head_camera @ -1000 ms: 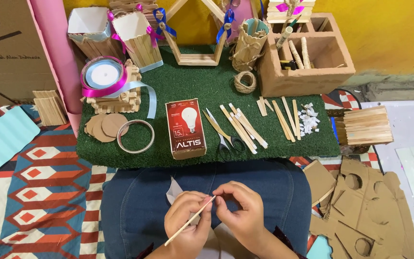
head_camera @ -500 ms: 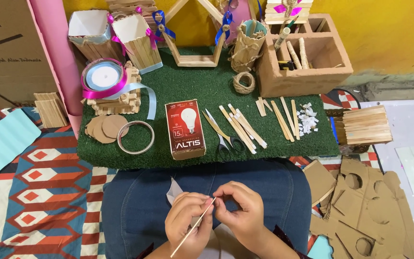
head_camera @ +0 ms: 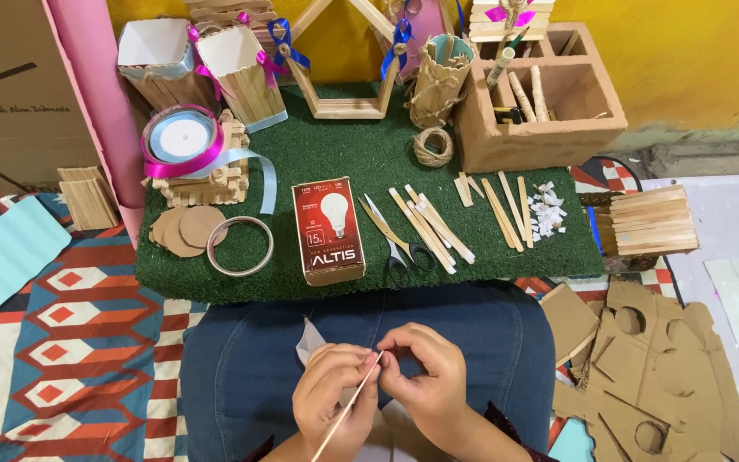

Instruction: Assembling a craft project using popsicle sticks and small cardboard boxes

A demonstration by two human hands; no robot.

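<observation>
You are pinching a thin wooden stick (head_camera: 348,409) between the fingertips of your left hand (head_camera: 334,400) and your right hand (head_camera: 425,385), over your lap just off the near edge of the green mat (head_camera: 327,162); keeping both grips close together should be steadying it. On the mat one red bulb box (head_camera: 328,231), one pair of scissors (head_camera: 395,237), one metal ring (head_camera: 239,245) and one twine coil (head_camera: 433,146) are lying.

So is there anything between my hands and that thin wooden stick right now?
Nothing visible. The left hand and the right hand both pinch the thin wooden stick directly, over the lap, apart from the green mat.
</observation>
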